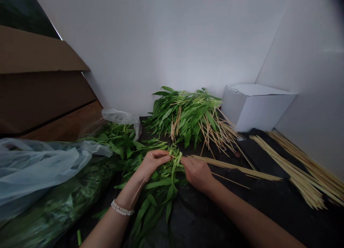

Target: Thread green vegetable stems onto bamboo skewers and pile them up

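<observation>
Right at the middle of the dial, between the two hands, I see the leafy greens (176, 163) being worked: pale, almost lime stems bunched tight, one of them looping over in a soft bend. Long narrow leaves (158, 190) of a deeper green spread and droop toward six and seven o'clock, smooth and slender, tapering to points. The left hand (153, 165), with a pale beaded bracelet (121, 208) below it on the wrist, pinches the bunch between thumb and finger. The right hand (197, 171) is curled closed on the stems from the three o'clock side, its fingertips partly hidden. A thin brownish line shows between the two, too small to identify surely.

At twelve o'clock from the hands, a heap of greens (185, 115) sits against the wall (174, 40), pale sticks (215, 133) poking out of it toward one and two o'clock. A slim bundle of sticks (236, 166) lies at three, with a thicker stack of sticks (292, 169) farther out that way. At two stands a white box (255, 108); at nine, a clear plastic bag (45, 169) with more greenery inside; at ten, a brown cardboard box (34, 97).
</observation>
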{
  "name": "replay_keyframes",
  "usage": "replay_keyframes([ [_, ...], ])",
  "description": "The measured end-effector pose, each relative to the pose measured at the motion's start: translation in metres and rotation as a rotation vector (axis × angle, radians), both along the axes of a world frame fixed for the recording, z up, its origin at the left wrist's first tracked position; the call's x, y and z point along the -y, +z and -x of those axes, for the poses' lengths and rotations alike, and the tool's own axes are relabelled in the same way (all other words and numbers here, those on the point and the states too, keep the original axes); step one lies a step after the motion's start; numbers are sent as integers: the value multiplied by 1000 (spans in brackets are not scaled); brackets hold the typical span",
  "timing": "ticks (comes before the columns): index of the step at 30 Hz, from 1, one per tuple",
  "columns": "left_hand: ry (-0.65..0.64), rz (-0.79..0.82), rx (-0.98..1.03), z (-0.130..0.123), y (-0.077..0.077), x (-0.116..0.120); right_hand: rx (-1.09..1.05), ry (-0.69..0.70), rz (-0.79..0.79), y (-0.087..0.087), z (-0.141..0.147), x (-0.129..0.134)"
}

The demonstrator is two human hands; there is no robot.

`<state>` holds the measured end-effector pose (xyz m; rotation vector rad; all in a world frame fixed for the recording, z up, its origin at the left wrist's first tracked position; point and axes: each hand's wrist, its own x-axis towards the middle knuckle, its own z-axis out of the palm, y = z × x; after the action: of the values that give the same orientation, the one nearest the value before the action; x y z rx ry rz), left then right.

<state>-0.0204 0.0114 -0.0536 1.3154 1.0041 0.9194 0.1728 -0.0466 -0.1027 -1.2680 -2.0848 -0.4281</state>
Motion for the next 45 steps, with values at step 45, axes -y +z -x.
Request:
replay_keyframes([
  [45, 156, -215, 181, 17, 9, -10, -66, -65, -35, 9, -3, -2],
])
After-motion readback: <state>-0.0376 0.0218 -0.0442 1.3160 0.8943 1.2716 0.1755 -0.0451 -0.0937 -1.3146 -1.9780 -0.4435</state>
